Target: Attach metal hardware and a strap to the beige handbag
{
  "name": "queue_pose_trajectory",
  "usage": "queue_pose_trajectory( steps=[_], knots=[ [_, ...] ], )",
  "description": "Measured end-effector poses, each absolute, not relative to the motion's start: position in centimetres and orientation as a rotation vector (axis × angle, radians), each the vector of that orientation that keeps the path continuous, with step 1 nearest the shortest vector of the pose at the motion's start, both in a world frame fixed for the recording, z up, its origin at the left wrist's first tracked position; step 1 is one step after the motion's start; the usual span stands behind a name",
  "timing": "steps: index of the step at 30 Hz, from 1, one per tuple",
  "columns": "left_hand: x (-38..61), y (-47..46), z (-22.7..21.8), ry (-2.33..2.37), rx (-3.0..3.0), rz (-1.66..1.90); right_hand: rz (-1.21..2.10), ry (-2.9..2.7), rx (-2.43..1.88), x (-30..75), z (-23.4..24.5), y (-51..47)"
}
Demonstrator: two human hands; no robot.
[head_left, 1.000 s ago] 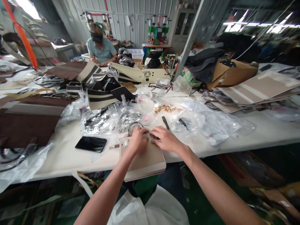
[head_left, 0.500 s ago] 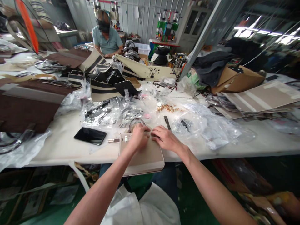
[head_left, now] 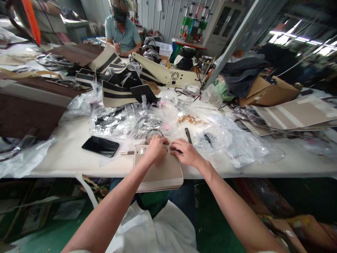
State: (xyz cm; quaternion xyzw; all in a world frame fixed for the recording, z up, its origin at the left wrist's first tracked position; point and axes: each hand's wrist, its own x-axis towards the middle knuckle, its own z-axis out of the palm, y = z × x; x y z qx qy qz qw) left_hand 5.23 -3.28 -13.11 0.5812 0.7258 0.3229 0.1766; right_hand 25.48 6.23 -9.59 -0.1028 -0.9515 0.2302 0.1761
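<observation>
A beige flat panel, perhaps a bag body [head_left: 160, 175], lies at the table's front edge, partly overhanging it. Near its upper edge sits a small metal plate [head_left: 142, 151]. My left hand [head_left: 158, 149] rests on the panel's upper part, its fingers curled together; whatever they pinch is hidden. Close to its right, my right hand [head_left: 184, 151] has bent fingers at the panel's upper right edge, with something small and dark under them. Behind the left hand a ring-shaped handle [head_left: 154, 133] shows in part. A dark flat metal tool [head_left: 187, 135] lies just beyond the right hand.
A black phone [head_left: 100, 146] lies on the left. Plastic bags with metal pieces [head_left: 113, 121], gold-coloured small parts [head_left: 190, 119] and a clear bag [head_left: 244, 144] spread behind the hands. Brown panels [head_left: 31, 109] lie far left, stacked boards [head_left: 295, 112] right. A person [head_left: 122, 33] sits opposite.
The camera view has shifted slightly, so the table appears a little higher. Both hands stay at the panel's upper edge with small finger movement. The person opposite has raised a hand.
</observation>
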Motion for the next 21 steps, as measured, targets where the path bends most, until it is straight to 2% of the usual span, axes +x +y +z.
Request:
queue_pose_trajectory(
  steps=[21],
  knots=[
    [5.2,-3.1,-12.0,2.078,1.652,0.816,0.758,-2.602,-0.348,25.5,-9.5,5.8]
  ],
)
